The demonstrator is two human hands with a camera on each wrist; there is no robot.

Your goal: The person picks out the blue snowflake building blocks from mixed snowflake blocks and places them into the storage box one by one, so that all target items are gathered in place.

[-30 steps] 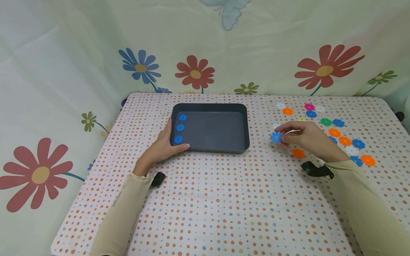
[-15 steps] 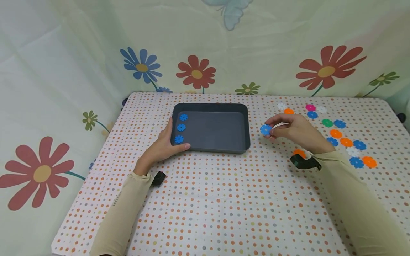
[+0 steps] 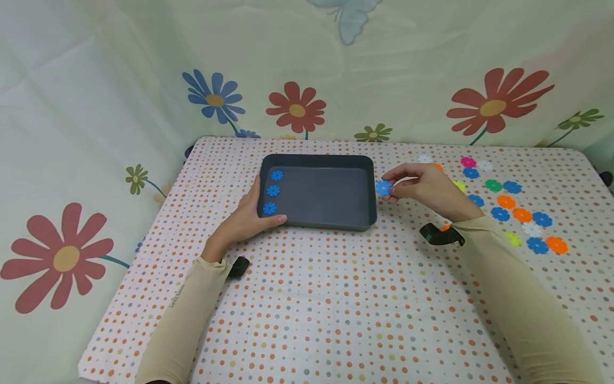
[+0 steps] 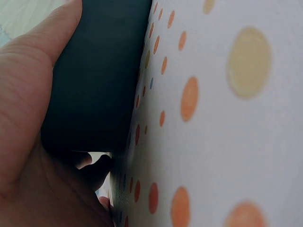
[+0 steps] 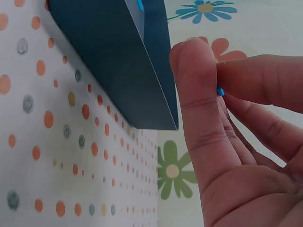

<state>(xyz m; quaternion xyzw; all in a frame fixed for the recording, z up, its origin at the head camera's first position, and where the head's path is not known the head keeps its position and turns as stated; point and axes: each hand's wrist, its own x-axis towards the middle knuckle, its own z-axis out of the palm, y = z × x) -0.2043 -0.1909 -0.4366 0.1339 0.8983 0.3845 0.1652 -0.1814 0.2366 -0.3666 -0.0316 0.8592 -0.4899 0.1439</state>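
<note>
A dark grey rectangular tray [image 3: 326, 200] lies at the middle of the table in the head view. Along its left side, several notched flower-shaped plastic discs would overstate it: three blue ones [image 3: 273, 190] lie in a column. My left hand [image 3: 243, 217] holds the tray's front left corner, thumb at the front wall and fingers along the left side. By the tray's right wall, my right hand [image 3: 427, 191] pinches another blue flower-shaped disc [image 3: 383, 188] between thumb and fingers. The right wrist view shows only a sliver of this blue disc [image 5: 220, 91] behind the thumb.
Loose flower-shaped discs lie on the right of the table, among them a green one [image 3: 493, 185], a pink one [image 3: 468, 162] and an orange one [image 3: 557, 245]. A dotted cloth [image 3: 326, 309] covers the table. A flower-printed curtain [image 3: 408, 69] hangs behind it.
My right hand has moved left with the blue disc, from beside the loose discs to the tray's right wall. My left hand has stayed at the tray's corner.
</note>
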